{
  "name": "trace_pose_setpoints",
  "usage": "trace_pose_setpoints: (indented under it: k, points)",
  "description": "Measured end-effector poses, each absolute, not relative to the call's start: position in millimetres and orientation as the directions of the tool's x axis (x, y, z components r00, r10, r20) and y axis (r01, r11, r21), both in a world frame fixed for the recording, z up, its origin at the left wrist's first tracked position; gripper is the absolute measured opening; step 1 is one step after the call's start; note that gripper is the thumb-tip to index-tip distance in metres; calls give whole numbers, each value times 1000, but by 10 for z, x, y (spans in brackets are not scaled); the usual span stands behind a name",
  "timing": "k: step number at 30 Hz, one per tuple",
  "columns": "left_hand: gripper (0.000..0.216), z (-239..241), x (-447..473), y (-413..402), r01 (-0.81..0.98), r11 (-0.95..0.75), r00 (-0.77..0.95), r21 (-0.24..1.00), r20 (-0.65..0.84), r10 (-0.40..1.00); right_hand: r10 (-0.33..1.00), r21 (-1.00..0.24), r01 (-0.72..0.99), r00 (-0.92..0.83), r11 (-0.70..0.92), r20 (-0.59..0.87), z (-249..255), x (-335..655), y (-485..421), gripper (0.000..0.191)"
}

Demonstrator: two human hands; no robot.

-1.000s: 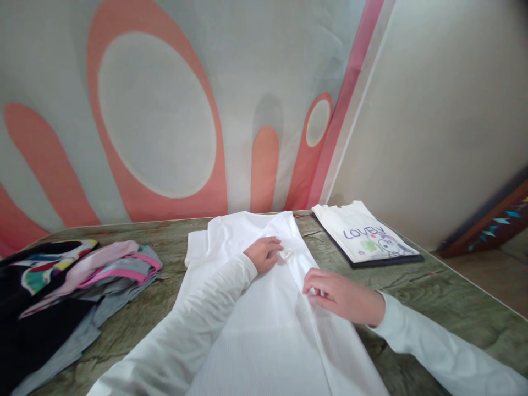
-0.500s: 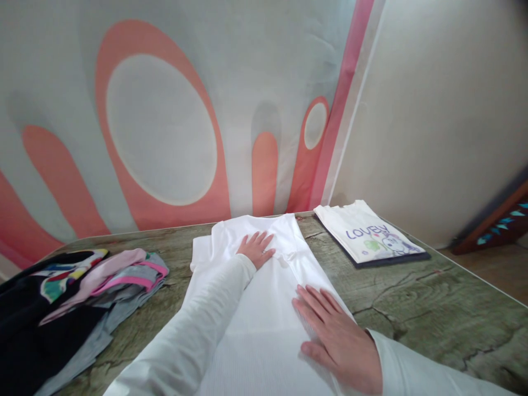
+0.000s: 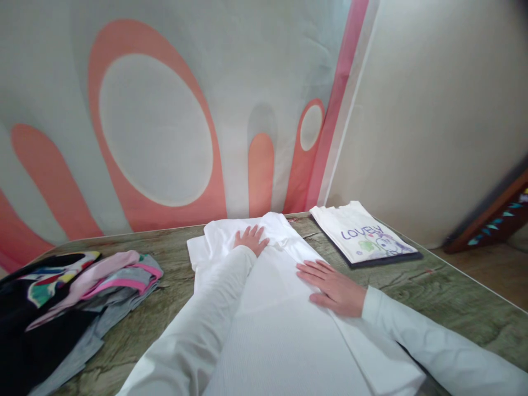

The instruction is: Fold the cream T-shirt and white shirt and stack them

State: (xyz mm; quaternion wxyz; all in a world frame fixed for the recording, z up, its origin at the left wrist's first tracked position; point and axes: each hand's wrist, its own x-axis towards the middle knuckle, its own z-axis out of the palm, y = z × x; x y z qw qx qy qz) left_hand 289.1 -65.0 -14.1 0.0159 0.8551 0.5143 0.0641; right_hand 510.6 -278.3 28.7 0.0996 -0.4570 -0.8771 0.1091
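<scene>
A white shirt (image 3: 284,341) lies on the table in front of me, its long side running away from me and its right part folded over. On the upper part of the shirt rests my left hand (image 3: 251,241), palm down with the fingers spread. My right hand (image 3: 330,289) lies flat on the shirt's right side, fingers stretched toward the left, holding nothing. White sleeves cover both forearms, and the left one hides some of the shirt's left edge.
At the left is a loose pile of clothes (image 3: 119,280) in black, pink and grey. Folded shirts, the top one a white shirt (image 3: 363,234) printed "LOVELY", lie at the back right. The wood-patterned table (image 3: 445,291) ends at a wall with pink shapes (image 3: 157,212).
My right hand has moved away from me along the shirt's right side. More of the shirt's lower right now shows. The left hand stays near the same spot on the upper part.
</scene>
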Motion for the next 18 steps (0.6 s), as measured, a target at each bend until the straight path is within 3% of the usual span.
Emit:
trace_pose_setpoints:
  k: [5,7,12,18]
  points:
    - [59,-22,2922,-699,890,-441,432,113,96,897,878,-269,837,-464,477,114,534,5046,-3070,51]
    - [57,36,2976,-765,851,-511,489,125,172,855,936,-291,890,-335,352,106,626,4948,-3330,41]
    - [51,65,3180,-945,614,-771,711,172,304,634,997,-280,960,-15,-8,-82,655,4740,-3824,9]
    - [27,0,3233,-1014,536,-819,706,207,422,569,991,-253,964,55,-85,-121,518,4791,-3870,4]
